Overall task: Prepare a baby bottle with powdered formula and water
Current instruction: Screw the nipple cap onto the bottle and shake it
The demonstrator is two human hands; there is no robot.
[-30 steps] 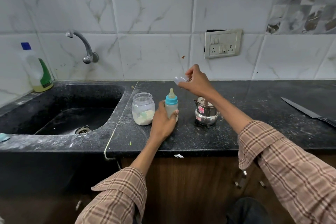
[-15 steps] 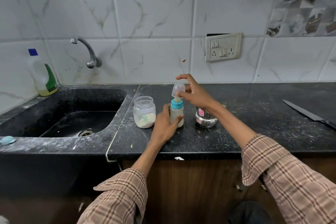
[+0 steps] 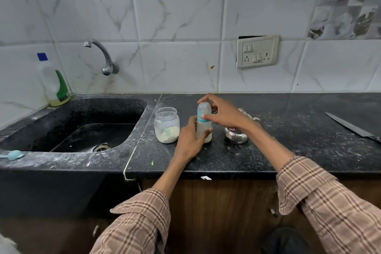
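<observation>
Head view. Your left hand [image 3: 189, 140] wraps the lower body of the baby bottle [image 3: 204, 130], fingers curled round its far side with one fingertip showing at the right edge, thumb on the near side. The bottle stands upright on the black countertop [image 3: 288, 150], cloudy pale liquid inside, teal collar at the neck.

Your right hand [image 3: 224, 114] is at the bottle's top. Thumb and forefinger are spread wide around the clear cap [image 3: 204, 108]: the forefinger arches over the dome, the thumb tip presses at the teal collar line. The remaining fingers lie behind the cap and are partly hidden. The cap sits over the nipple and reaches down to the collar; whether it is fully seated I cannot tell.

Just left of the bottle, near your left hand's knuckles but apart from them, stands an open glass jar [image 3: 167, 125] with pale powder in the bottom and a light green scoop resting in it. Just right of the bottle, partly behind your right wrist, sits a small steel kettle [image 3: 236, 136] with a red label.

Further out: black sink [image 3: 82, 130] to the left, tap [image 3: 101, 55] on the tiled wall above it, dish soap bottle [image 3: 54, 84] in the back corner, a pale blue scoop [image 3: 13, 154] on the sink's near rim. A knife [image 3: 350, 127] lies well to the right on the counter. Switch plate [image 3: 257, 51] on the wall. Both plaid sleeves are pushed back from the wrists.
</observation>
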